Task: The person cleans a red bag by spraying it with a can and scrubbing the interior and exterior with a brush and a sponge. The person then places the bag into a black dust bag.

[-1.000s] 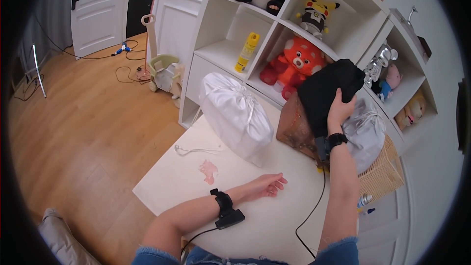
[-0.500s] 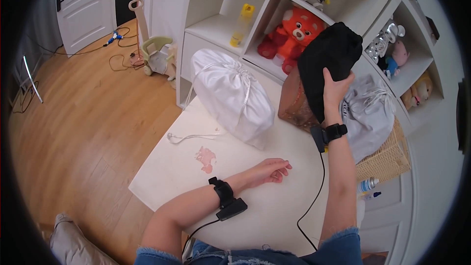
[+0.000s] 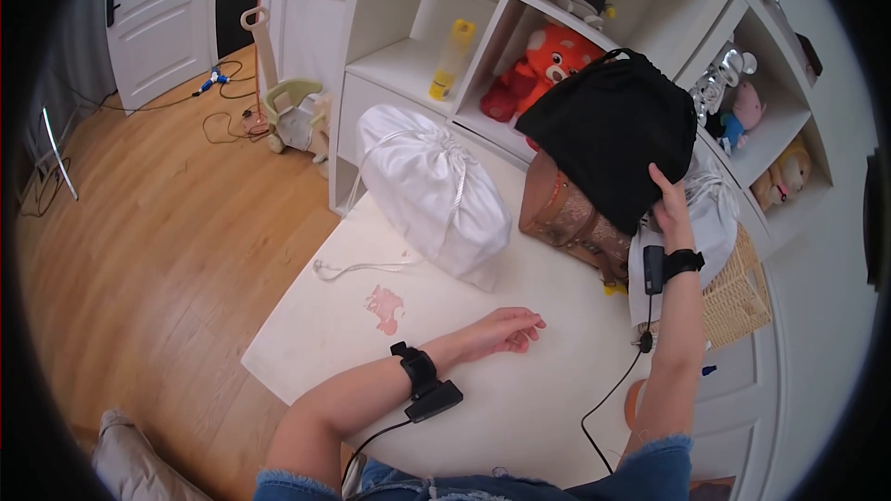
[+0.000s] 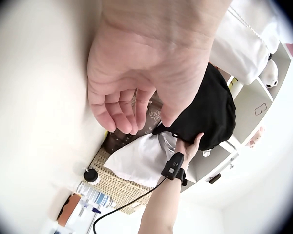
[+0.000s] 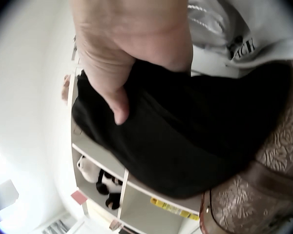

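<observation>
My right hand [image 3: 672, 209] grips the right side of a black cloth bag [image 3: 617, 134], which hangs spread out over a brown patterned bag [image 3: 575, 213]. In the right wrist view the thumb of my right hand [image 5: 132, 53] lies across the black cloth [image 5: 171, 141]. My left hand [image 3: 501, 332] rests on the white table [image 3: 520, 390] with its fingers loosely curled and nothing in them. A stuffed white drawstring bag [image 3: 432, 195] stands left of the brown bag, apart from it.
A grey-white drawstring bag [image 3: 715, 213] leans at a wicker basket [image 3: 738, 301] on the right. Behind stands a white shelf [image 3: 394, 60] with plush toys and a yellow can [image 3: 452, 60]. A thin white cord [image 3: 362, 269] lies on the table's left part.
My right hand has moved right and down with the black bag, which now hangs wider and flatter over the brown bag. The left hand has barely moved.
</observation>
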Tool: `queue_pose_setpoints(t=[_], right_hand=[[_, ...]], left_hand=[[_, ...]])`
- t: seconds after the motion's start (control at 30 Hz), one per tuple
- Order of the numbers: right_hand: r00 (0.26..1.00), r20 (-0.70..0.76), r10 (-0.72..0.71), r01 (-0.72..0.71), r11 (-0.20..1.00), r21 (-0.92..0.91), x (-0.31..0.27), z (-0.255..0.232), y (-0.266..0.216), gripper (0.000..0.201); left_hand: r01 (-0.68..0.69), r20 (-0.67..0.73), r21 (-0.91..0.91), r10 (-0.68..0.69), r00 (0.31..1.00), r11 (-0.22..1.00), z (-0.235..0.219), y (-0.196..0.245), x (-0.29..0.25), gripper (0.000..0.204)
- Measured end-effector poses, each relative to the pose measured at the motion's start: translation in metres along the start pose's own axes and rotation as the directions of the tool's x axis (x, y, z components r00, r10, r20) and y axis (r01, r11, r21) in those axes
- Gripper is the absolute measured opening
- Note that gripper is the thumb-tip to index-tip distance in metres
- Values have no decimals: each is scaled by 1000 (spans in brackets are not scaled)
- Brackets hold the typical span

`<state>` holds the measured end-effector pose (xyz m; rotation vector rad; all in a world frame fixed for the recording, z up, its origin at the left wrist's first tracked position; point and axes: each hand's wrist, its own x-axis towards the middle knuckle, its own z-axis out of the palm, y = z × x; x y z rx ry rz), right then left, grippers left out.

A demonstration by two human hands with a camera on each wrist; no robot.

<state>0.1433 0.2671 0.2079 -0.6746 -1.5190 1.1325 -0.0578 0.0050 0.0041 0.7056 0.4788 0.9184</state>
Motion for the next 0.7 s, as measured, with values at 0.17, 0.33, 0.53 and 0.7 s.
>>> queue_pose_setpoints(t=[0.17,0.33,0.53,0.7], right_hand=[[989,98,107,-113,992,57,5,-13,2,59],[998,30,48,-49,998,31,6,-8,6,60],[999,33,7,-3,994,-105,4,-5,4,65],[995,-33,-93,80,955,-284,4,5,3,73]], left_hand=[[-7,14,-8,8,1000,1000,-3,-2,1,28],[2,14,-11,-2,1000,1000,-4,-3,2,28],[-11,25,-14,11,1000,1000,-4,-3,3,28],[-8,25,-6,8,1000,1000,-5,-4,4,29]])
